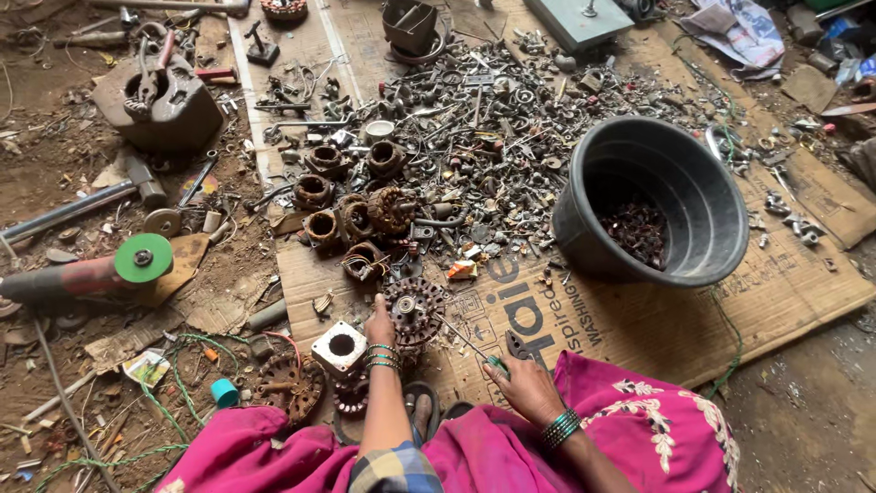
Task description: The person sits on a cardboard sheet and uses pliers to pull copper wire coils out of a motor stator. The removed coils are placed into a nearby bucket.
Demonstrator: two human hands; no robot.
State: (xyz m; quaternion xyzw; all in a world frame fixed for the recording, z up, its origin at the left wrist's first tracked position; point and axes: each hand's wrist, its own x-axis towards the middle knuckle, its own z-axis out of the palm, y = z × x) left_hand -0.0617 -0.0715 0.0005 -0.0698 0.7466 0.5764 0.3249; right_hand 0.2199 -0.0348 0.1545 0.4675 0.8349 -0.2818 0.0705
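Rusty motor core (413, 310) under left hand (380, 324); right hand (520, 383) grips screwdriver (470, 345), black tub (652, 201) nearby.

Pink cloth (639, 420) with white flowers; green bangles (561, 427); black tub (584, 219); green disc (143, 257) (brightest); rusty brown motor parts (356, 215).

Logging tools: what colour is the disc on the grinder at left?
Green, on the grinder disc, clearest in the head view.
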